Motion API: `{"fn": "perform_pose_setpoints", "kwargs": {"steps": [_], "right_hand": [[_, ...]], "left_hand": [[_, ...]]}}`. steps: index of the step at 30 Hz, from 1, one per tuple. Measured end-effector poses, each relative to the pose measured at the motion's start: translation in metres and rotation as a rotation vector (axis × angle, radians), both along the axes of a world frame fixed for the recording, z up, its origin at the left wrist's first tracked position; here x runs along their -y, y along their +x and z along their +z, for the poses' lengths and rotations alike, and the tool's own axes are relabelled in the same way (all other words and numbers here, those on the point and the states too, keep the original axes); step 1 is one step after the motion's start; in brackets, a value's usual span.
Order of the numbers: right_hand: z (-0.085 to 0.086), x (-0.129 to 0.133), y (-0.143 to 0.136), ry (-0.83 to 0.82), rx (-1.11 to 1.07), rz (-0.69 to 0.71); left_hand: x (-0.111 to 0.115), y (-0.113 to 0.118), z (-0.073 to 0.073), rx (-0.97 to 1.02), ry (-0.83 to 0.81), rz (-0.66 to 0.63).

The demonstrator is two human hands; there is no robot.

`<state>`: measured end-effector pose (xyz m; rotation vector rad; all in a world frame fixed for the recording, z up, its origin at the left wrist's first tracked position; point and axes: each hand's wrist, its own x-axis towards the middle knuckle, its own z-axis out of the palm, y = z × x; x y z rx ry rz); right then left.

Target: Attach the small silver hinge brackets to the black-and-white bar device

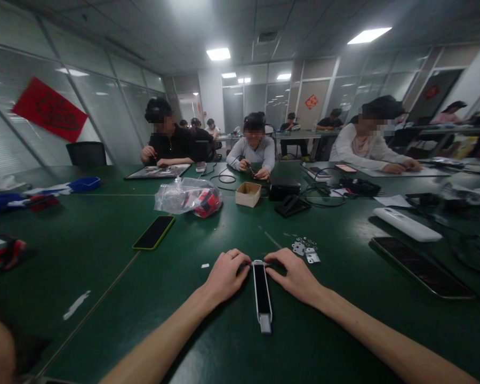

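A narrow device [263, 290], black-faced with a white frame, lies lengthwise on the green table in front of me. A grey metal-looking tab sticks out of its near end; its exact kind is unclear. My left hand [227, 274] has curled fingers and a bent thumb at the left side of its far end. From the right, my right hand [292, 274] mirrors this, index fingertip and thumb at the edge. Small silvery metal plates [306, 252] and little rings or washers lie just beyond my right hand. A white scrap [205, 265] rests left of my left hand.
A green-edged phone [154, 233], a plastic bag with red and black contents [190, 197] and an open cardboard box [248, 194] stand farther out. On the right lie a dark phone [422, 266], a white case [407, 224] and cables. Co-workers sit across the table.
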<state>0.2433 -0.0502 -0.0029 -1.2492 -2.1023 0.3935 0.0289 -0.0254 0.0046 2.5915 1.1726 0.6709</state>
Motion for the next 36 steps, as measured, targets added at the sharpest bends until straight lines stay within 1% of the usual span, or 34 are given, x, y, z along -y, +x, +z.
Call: {"fn": "perform_pose_setpoints", "kwargs": {"steps": [2,4,6,9,12,14,16,18,22,27,32,36], "right_hand": [[0.002,-0.001,0.004,0.075,0.029,0.031],[0.007,-0.005,0.015,0.156,0.063,0.030],[0.011,-0.012,0.033,0.221,0.083,-0.043],[0.013,-0.027,0.072,0.254,0.113,-0.216],[0.009,-0.040,0.110,0.184,0.198,-0.321],[0.003,-0.046,0.129,0.058,0.262,-0.320],[-0.002,-0.049,0.139,-0.054,0.311,-0.286],[-0.006,-0.050,0.143,-0.106,0.339,-0.259],[-0.010,-0.051,0.139,-0.104,0.345,-0.254],[-0.009,-0.051,0.135,-0.119,0.292,-0.293],[-0.006,-0.051,0.130,-0.188,0.248,-0.351],[-0.005,-0.050,0.127,-0.208,0.249,-0.385]], "left_hand": [[0.000,0.000,0.000,-0.013,-0.007,0.003],[-0.001,-0.001,0.000,-0.019,-0.013,0.005],[-0.002,-0.001,0.000,-0.017,-0.013,0.003],[-0.003,-0.002,-0.001,-0.010,-0.012,-0.004],[-0.003,-0.002,0.000,-0.009,-0.016,-0.006],[-0.003,-0.002,0.001,-0.007,-0.018,-0.008],[-0.003,-0.002,0.000,-0.004,-0.017,-0.010],[-0.003,-0.003,-0.001,0.000,-0.012,-0.012],[-0.004,-0.003,-0.004,0.008,-0.002,-0.008],[-0.004,-0.003,-0.003,0.001,0.001,-0.008],[-0.003,-0.003,-0.002,-0.015,-0.013,-0.002],[-0.003,-0.003,-0.002,-0.021,-0.014,0.003]]}}
